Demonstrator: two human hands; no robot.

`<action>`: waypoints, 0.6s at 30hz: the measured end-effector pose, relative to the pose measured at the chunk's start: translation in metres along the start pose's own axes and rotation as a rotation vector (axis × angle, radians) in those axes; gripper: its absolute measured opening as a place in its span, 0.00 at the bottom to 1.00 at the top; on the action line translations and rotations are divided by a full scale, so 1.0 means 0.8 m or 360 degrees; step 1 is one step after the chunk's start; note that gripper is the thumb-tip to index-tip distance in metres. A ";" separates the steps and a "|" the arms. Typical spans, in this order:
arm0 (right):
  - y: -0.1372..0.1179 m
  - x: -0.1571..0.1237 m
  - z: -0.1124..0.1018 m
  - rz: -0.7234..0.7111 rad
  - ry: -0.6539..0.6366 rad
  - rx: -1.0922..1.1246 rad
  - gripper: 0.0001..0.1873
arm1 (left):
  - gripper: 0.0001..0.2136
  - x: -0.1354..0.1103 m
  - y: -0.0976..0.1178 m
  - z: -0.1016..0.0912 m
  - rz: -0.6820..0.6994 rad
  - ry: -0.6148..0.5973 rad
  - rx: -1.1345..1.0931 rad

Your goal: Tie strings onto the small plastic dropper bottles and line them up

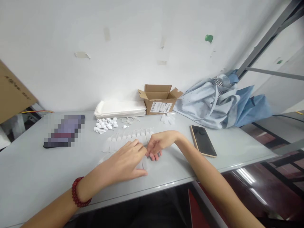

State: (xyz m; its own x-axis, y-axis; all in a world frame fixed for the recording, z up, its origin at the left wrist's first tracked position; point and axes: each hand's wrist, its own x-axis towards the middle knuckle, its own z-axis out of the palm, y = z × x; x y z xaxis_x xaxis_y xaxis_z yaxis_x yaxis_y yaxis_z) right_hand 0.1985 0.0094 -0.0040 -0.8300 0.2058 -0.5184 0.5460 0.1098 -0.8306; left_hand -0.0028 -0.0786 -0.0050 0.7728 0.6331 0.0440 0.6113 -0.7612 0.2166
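Note:
My left hand (125,161) lies palm down over a row of small translucent pieces with thin loops at their tops. Its thumb is stretched out apart from the fingers, and the fingertips are partly hidden. Beyond it, another row of these translucent pieces (115,144) is laid side by side on the table. My right hand (158,144) is bent at the wrist and meets the left fingertips. Its thumb and forefinger look pinched together, the other fingers curled; what is between them, if anything, is too small to make out.
On the grey table (171,167) are a pile of white caps (104,125), a white stack of sheets (121,109), an open cardboard box (158,103), loose translucent pieces (168,118) and a phone (203,141). Blue cloth (213,104) lies at the back right, a pixelated item (65,131) left.

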 end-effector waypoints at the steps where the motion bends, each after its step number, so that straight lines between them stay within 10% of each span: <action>1: 0.001 0.001 0.000 -0.0003 -0.0002 0.0006 0.13 | 0.15 0.000 0.000 0.000 -0.0009 -0.0021 0.0002; 12: -0.003 -0.009 -0.006 -0.0115 0.0159 0.0038 0.14 | 0.16 0.011 -0.038 -0.015 -0.0368 0.0275 -0.0272; 18: 0.013 -0.018 -0.032 -0.0208 0.1569 -0.0213 0.09 | 0.13 0.019 -0.123 -0.011 -0.0751 0.0647 -0.0122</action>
State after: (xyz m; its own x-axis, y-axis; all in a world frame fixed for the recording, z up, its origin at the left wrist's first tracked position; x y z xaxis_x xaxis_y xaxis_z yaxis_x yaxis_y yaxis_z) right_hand 0.2188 0.0321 0.0000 -0.4523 0.8915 0.0257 0.5160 0.2851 -0.8078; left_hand -0.0530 0.0070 -0.0173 0.2866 0.9129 0.2905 0.8451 -0.3837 0.3721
